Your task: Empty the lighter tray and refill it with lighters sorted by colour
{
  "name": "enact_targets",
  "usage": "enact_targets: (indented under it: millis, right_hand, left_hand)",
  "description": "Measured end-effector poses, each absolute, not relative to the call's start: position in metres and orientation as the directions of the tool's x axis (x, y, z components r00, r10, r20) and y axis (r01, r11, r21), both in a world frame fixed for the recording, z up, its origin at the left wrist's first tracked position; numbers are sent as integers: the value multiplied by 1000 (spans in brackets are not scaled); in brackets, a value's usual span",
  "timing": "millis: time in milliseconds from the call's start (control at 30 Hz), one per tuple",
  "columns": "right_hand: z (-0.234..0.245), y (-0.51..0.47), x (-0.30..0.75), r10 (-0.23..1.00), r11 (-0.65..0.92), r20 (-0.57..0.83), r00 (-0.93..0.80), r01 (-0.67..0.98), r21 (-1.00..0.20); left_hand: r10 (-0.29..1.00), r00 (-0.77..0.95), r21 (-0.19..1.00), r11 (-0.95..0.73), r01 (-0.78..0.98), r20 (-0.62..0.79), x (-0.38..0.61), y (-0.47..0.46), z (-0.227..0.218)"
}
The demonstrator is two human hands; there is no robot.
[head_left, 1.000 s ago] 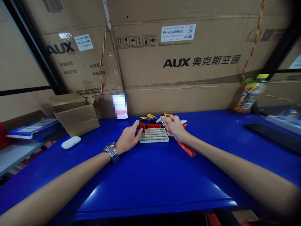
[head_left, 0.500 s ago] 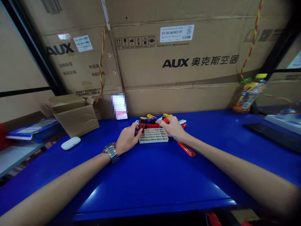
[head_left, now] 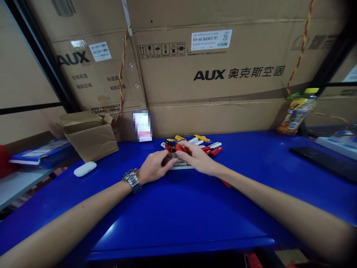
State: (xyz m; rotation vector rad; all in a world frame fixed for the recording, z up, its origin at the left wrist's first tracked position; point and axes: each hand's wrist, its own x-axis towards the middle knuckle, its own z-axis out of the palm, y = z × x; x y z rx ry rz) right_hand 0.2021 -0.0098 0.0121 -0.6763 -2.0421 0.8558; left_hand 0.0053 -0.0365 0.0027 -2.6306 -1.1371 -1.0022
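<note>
My left hand (head_left: 156, 166), with a metal watch on the wrist, is closed at the left end of a pale compartment tray (head_left: 182, 167). Its fingers pinch a small red-and-black piece (head_left: 168, 146) whose kind I cannot make out. From the right, my right hand (head_left: 199, 159) reaches over the tray, fingers curled around an orange-red piece (head_left: 180, 148), close beside the left fingertips. Both hands cover much of the tray. Behind them lies a pile of slim yellow, white, blue and red items (head_left: 202, 138). Under my right forearm a bit of a red handle (head_left: 225, 183) shows.
A lit phone (head_left: 142, 126) leans on the cardboard wall (head_left: 237, 108). On the left are an open carton (head_left: 93, 143) and a white oval case (head_left: 85, 169). A drink bottle (head_left: 298, 111) and a black flat object (head_left: 323, 162) stand and lie at right on the blue table (head_left: 178, 219).
My right hand has moved left across the tray with the orange-red piece, up to my left fingers. The red bar seen between the hands is now hidden.
</note>
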Motion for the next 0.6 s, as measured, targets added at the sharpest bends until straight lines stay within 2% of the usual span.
enact_targets:
  millis: [100, 200, 400, 467, 600]
  right_hand:
    - [9, -11, 200, 676, 668, 477, -561, 194, -719]
    - [5, -7, 202, 672, 647, 442, -594, 181, -740]
    - [7, -9, 203, 655, 601, 394, -645, 128, -789]
    - [12, -13, 203, 644, 652, 426, -635, 165, -740]
    - [25, -19, 208, 622, 765, 524, -582, 310, -565]
  left_hand:
    - [579, 519, 95, -720, 688, 629, 5, -37, 3]
    - [578, 535, 70, -717, 693, 616, 5, -37, 3]
    - [616, 503, 148, -709, 690, 606, 4, -39, 2]
    - [630, 440, 184, -681, 708, 640, 4, -39, 1]
    - [639, 279, 281, -632, 723, 717, 3, -38, 1]
